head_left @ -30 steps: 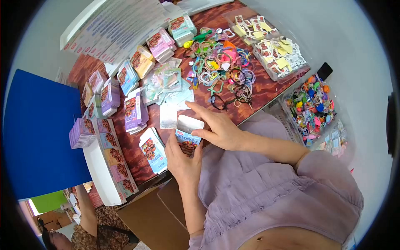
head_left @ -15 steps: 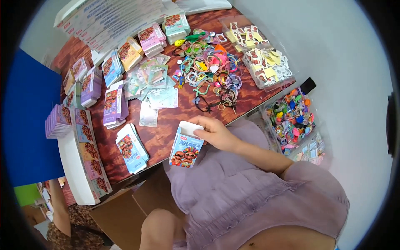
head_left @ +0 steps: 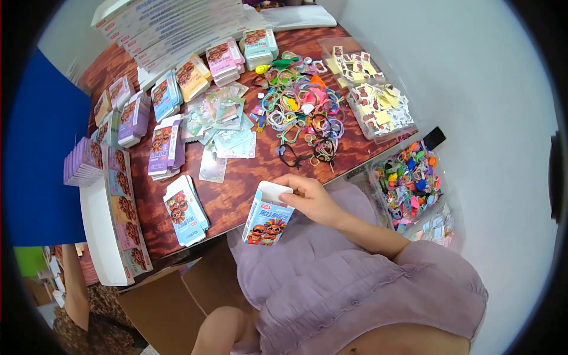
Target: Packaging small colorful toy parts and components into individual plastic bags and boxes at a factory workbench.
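Centre frame, the blue carton point(head_left: 266, 220) is pinched at its upper right by the right hand point(head_left: 312, 201); above, red-brown tabletop point(head_left: 229, 198) is bordered rightward by pale wall point(head_left: 500, 136).

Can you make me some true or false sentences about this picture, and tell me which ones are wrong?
1. The right hand holds a blue box. True.
2. The blue box's top is shut. False: it is open.
3. Colourful loops lie on the table. True.
4. The table is plain white. False: it is patterned reddish-brown.
5. A blue panel is at the picture's left. True.
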`<state>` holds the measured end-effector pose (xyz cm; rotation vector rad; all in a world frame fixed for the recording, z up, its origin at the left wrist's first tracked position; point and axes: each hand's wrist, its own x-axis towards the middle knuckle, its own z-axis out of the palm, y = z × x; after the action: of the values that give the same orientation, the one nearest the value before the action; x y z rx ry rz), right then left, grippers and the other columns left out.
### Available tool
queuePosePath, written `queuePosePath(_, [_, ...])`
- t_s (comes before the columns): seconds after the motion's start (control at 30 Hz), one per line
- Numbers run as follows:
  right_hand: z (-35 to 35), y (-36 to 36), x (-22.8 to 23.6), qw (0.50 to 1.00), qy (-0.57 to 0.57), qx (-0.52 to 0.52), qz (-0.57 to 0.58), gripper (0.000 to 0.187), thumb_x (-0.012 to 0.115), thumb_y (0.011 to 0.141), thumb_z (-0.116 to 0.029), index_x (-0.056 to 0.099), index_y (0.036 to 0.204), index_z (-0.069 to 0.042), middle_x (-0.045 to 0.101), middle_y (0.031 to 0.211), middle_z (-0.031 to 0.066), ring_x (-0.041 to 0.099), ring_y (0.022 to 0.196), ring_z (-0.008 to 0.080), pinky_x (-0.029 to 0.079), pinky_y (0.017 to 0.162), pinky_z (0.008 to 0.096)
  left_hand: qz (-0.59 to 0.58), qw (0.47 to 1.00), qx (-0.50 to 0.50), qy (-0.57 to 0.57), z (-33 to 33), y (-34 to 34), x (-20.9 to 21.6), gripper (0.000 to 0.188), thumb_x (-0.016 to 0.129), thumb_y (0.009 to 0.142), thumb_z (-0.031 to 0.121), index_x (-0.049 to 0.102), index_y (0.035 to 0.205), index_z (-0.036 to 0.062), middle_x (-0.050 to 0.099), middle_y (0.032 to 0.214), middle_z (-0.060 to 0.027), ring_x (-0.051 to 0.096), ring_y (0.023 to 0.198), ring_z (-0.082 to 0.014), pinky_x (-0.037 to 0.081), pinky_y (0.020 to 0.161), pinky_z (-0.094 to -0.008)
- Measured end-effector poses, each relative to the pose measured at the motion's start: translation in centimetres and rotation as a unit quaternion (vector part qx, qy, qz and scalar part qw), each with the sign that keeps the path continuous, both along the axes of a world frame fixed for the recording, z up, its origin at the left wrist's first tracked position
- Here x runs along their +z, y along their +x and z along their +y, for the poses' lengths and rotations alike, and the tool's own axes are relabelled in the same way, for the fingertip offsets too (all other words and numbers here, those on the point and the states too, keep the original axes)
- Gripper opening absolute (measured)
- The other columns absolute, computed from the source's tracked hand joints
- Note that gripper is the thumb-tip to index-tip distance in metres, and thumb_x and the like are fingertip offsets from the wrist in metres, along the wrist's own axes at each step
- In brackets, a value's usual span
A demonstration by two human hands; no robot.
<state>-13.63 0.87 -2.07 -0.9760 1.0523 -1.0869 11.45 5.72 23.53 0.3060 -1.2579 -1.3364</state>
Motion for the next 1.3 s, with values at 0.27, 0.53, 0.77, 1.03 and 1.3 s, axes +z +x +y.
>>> queuePosePath(0.27, [-1.1,1.1,1.5,0.994,0.003,-0.104,-0.028,0.035,0.055,0.096,-0.007,0.05,0.131,-0.003,0.061,0.104,0.0,0.056,0.081,0.0015,0.046,0.059,0.0182,-0.613,0.769,0.158,-0.087,-5.3,-6.5,-18.9,0.099,0.084,0.071,0.018,0.028,0.149,-0.0046,0.042,0.143,-0.0273,0.039,0.134,-0.0435,0.032,0.11,-0.0508])
queuePosePath(0.53, [-5.8,-1.2,1.7,0.999,0.008,0.013,0.041,0.019,0.053,0.099,-0.014,0.062,0.11,-0.001,0.065,0.089,0.0024,0.061,0.086,0.0059,0.048,0.06,0.0231,-0.615,0.768,0.179,0.001,-6.0,-4.3,-21.5,0.079,0.082,0.072,0.011,0.039,0.137,-0.0055,0.052,0.126,-0.0276,0.05,0.118,-0.0436,0.042,0.099,-0.0458])
queuePosePath(0.77, [-19.3,-5.9,-0.4,0.79,-0.264,-0.134,0.536,0.011,0.059,0.087,-0.012,0.068,0.088,-0.006,0.064,0.09,0.0107,0.064,0.088,0.0306,0.05,0.076,0.0401,-0.559,0.809,0.18,0.03,-7.0,-3.9,-22.7,0.071,0.067,0.069,-0.005,0.043,0.136,-0.0026,0.053,0.128,-0.0212,0.054,0.117,-0.0348,0.043,0.098,-0.0406])
queuePosePath(1.03, [-19.5,-8.5,-0.4,0.678,-0.33,-0.001,0.657,0.013,0.067,0.078,-0.008,0.071,0.09,-0.008,0.059,0.097,0.0095,0.057,0.103,0.0284,0.05,0.082,0.0426,-0.505,0.841,0.17,0.091,-7.8,-2.9,-24.1,0.074,0.069,0.068,-0.003,0.042,0.137,-0.0027,0.051,0.134,-0.0239,0.048,0.129,-0.0401,0.04,0.105,-0.044])
queuePosePath(1.3, [-18.3,-11.1,5.5,0.922,-0.172,-0.017,0.346,0.019,0.068,0.088,-0.021,0.071,0.098,-0.006,0.067,0.101,0.0066,0.062,0.086,0.0161,0.049,0.071,0.0288,-0.502,0.839,0.179,0.114,-8.3,-3.4,-23.6,0.07,0.073,0.069,0.0,0.046,0.134,-0.0017,0.055,0.116,-0.0208,0.059,0.102,-0.0359,0.048,0.089,-0.0417])
